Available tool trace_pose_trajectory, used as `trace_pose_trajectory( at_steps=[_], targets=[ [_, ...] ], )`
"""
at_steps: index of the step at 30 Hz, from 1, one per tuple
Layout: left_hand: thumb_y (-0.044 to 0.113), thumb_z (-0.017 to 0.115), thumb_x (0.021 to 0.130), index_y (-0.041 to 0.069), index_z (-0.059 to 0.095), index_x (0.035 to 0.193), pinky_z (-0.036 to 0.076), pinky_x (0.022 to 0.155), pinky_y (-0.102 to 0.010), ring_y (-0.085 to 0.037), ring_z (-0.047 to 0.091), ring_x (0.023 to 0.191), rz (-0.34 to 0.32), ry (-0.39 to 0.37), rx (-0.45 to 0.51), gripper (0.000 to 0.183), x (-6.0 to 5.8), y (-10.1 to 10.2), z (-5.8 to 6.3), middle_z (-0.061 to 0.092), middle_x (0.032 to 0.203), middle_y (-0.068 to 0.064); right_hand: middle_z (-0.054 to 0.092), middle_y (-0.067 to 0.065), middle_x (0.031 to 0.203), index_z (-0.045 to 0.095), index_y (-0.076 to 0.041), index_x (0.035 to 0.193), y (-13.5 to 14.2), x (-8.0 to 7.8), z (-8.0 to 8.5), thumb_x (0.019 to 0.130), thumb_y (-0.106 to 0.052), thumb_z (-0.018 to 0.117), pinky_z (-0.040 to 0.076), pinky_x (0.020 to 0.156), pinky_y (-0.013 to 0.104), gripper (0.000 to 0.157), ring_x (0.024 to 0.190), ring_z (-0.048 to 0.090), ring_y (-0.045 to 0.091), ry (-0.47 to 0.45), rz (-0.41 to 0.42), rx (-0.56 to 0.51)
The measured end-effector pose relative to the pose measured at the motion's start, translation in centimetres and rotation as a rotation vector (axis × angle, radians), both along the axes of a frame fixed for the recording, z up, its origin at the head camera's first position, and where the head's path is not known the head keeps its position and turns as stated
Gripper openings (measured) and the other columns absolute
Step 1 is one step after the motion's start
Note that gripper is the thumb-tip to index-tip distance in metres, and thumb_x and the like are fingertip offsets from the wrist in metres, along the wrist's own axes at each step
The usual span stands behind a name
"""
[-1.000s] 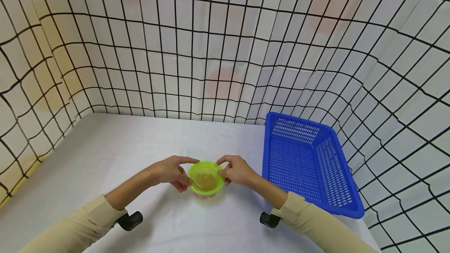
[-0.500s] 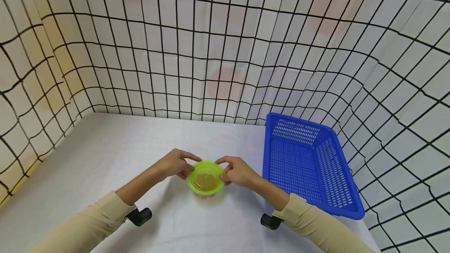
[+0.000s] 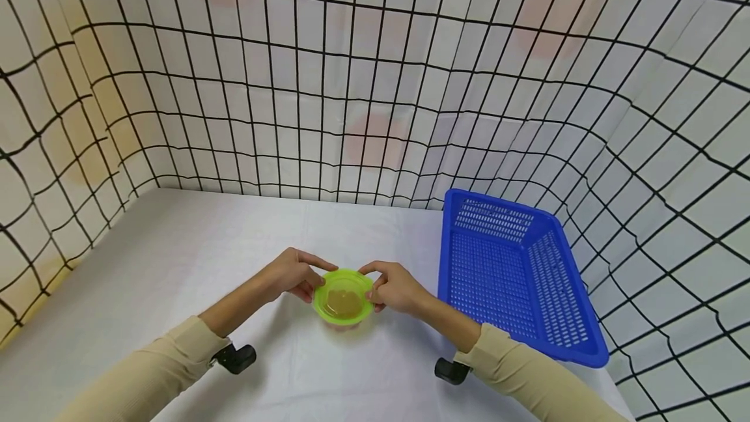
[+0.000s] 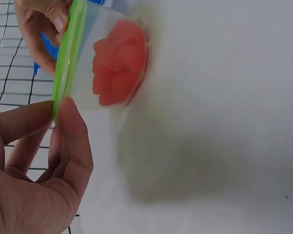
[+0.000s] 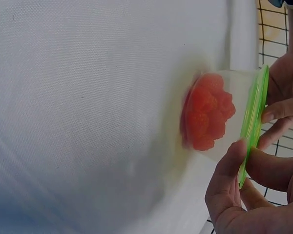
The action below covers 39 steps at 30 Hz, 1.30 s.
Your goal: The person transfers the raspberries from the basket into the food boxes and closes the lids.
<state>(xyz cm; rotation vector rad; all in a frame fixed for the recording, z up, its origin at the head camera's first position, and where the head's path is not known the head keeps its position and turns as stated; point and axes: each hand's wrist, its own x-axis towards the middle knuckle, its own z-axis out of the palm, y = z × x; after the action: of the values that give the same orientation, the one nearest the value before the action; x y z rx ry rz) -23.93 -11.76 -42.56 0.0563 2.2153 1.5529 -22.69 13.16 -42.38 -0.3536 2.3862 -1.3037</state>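
A small clear tub [image 4: 90, 92] with a bright green lid [image 3: 344, 297] sits on the white cloth in front of the person. Red, lumpy pieces [image 5: 209, 112] show through its wall, gathered at the bottom. My left hand [image 3: 291, 277] pinches the lid's left edge, its index finger reaching along the far rim. At the opposite side my right hand [image 3: 396, 288] pinches the rim between thumb and fingers, as the right wrist view shows. The lid lies over the tub's mouth.
To the right stands a blue perforated plastic basket [image 3: 492, 272], near the right forearm. A black wire grid [image 3: 351, 103] rises around the back and both sides of the white-covered table [image 3: 199, 239]. Each wrist wears a black camera mount [image 3: 236, 358].
My left hand has shifted slightly up and inward along the lid's left edge, its thumb now over the rim. The right hand and the tub have stayed nearly still.
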Motion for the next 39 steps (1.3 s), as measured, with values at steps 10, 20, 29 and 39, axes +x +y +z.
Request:
trace_pose_trajectory(
  at_steps=[10,20,29,39],
  targets=[
    [0.000,0.065,0.079,0.005,0.077,0.114,0.060,0.053,-0.028,-0.016,0.059,0.051,-0.007,0.024,0.012,0.037,-0.4,0.0,-0.4,0.069,0.069,-0.008,0.068,0.010,0.078,0.065,-0.005,0.132,-0.1,0.2,0.1,0.085,0.005,0.065,0.063,0.068,0.039,0.048,0.060,0.063,0.016,0.009,-0.015,0.003],
    [-0.001,0.065,0.083,0.003,0.077,0.114,0.060,0.054,-0.028,-0.016,0.059,0.052,-0.011,0.021,-0.001,0.034,-0.2,0.1,-0.2,0.071,0.077,-0.010,0.069,0.009,0.071,0.069,-0.001,0.126,-0.2,-0.1,-0.1,0.083,0.006,0.066,0.063,0.065,0.041,0.044,0.056,0.061,0.014,0.053,-0.034,0.008],
    [-0.002,0.071,0.088,0.006,0.075,0.119,0.064,0.061,-0.034,-0.018,0.068,0.058,-0.030,0.042,-0.072,0.033,0.3,0.0,0.7,0.068,0.075,-0.013,0.069,0.009,0.075,0.068,-0.005,0.129,-0.5,0.0,0.3,0.084,0.005,0.065,0.064,0.066,0.041,0.046,0.056,0.064,0.015,0.030,-0.040,0.031],
    [0.000,0.072,0.089,0.004,0.074,0.121,0.064,0.064,-0.034,-0.018,0.070,0.060,-0.008,0.037,-0.052,0.032,-0.1,-0.2,0.8,0.072,0.082,-0.014,0.072,0.010,0.083,0.067,-0.004,0.129,-0.6,-0.7,0.6,0.086,0.002,0.068,0.064,0.071,0.039,0.044,0.061,0.067,0.016,0.007,-0.082,0.036]
  ],
)
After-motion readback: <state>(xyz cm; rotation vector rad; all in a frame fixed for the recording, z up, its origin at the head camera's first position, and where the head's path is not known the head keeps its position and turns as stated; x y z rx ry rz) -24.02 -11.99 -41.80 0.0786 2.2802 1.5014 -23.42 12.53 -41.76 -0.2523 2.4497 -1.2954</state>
